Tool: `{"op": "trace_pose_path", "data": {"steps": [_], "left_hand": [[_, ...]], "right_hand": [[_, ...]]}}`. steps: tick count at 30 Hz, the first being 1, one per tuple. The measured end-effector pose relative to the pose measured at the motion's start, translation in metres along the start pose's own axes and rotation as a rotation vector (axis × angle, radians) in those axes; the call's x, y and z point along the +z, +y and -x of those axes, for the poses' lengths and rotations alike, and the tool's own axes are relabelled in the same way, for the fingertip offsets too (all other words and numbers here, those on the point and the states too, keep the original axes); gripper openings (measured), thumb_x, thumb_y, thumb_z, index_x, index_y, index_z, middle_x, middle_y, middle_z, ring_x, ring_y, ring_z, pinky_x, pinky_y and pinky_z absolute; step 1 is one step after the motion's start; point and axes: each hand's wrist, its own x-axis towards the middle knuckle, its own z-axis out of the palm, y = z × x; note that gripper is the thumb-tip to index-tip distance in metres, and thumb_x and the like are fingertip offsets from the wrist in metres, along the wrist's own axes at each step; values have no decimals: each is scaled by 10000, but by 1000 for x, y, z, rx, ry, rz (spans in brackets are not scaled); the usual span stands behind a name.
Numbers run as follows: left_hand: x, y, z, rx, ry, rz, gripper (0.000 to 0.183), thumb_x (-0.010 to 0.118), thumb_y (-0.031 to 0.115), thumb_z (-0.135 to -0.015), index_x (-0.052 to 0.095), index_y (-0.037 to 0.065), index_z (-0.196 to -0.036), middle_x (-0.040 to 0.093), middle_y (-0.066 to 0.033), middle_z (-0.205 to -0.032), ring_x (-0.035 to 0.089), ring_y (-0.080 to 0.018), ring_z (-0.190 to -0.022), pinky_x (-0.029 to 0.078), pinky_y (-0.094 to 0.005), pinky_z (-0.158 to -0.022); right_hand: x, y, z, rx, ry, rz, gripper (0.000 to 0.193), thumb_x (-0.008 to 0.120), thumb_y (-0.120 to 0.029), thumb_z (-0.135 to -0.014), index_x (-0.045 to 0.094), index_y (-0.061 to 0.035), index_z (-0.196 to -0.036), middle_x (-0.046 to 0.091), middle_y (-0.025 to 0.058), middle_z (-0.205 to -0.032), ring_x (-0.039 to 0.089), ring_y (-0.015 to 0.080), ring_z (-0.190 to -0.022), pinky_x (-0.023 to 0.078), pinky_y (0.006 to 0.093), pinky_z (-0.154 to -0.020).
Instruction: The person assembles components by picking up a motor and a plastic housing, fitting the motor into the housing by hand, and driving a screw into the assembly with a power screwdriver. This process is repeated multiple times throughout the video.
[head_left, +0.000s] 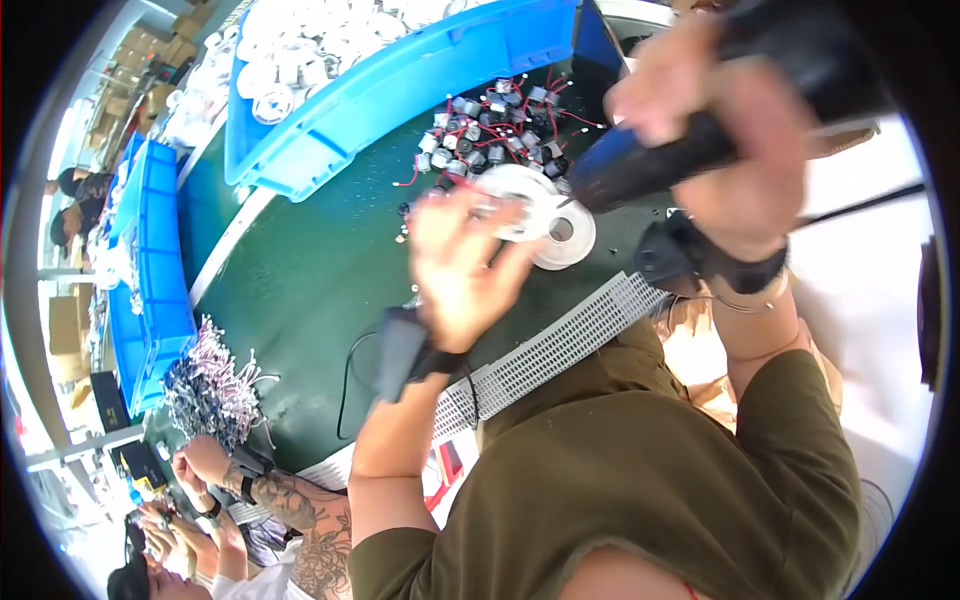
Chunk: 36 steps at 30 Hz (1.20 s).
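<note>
My left hand, blurred by motion, has its fingers on a clear-white round plastic part. Beside and partly under that part lies a white plastic ring with a hole in its middle. My right hand is wrapped round a black and blue power screwdriver, also blurred. Its thin tip points down left at the white parts; whether it touches them I cannot tell. Just beyond the parts is a pile of small grey motors with red wires.
A long blue bin full of white round parts stands along the far side of the green table. Another blue bin is at the left, near a heap of wires. A perforated strip edges the table. Co-workers' tattooed arm and hands are lower left.
</note>
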Motion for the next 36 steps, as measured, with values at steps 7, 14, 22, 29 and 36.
{"op": "trace_pose_path", "data": {"steps": [7, 14, 22, 29, 36], "left_hand": [[-148, -163, 51, -474, 6, -654, 255, 648, 225, -814, 645, 47, -996, 647, -159, -963, 618, -317, -886, 465, -395, -807], [-125, -108, 18, -413, 137, -1095, 438, 675, 340, -755, 586, 48, -1070, 616, -136, -836, 598, -356, -753, 483, -451, -679], [-41, -85, -4, -571, -372, -113, 261, 645, 275, -800, 636, 24, -872, 637, -137, -731, 632, -278, -665, 494, -358, -594], [-64, -63, -32, -310, 43, 92, 226, 652, 53, -766, 607, 11, -983, 611, -128, -873, 610, -269, -735, 490, -331, -641], [-49, -2, -56, -168, -160, 463, 352, 701, -16, -724, 570, 4, -1050, 605, -118, -930, 618, -178, -741, 503, -262, -656]], "right_hand": [[5, -1, -9, 128, 62, 373, 401, 630, -40, -757, 459, 80, -1099, 574, 94, -749, 561, 168, -592, 483, 297, -565], [-41, 28, -19, 73, -124, 709, 266, 564, -70, -837, 479, 49, -1059, 557, 73, -823, 516, 128, -688, 417, 276, -672], [-42, 42, -15, 77, -142, 589, 319, 563, -107, -836, 455, 22, -1107, 520, 52, -811, 481, 129, -698, 398, 255, -676], [-59, 53, 0, -462, 164, 1019, 376, 591, -84, -815, 489, 68, -1144, 572, 151, -1026, 552, 200, -942, 422, 325, -851], [-19, 53, 9, 191, -591, 740, 340, 683, -26, -702, 592, -7, -1029, 583, 135, -996, 588, 207, -827, 476, 295, -712]]}}
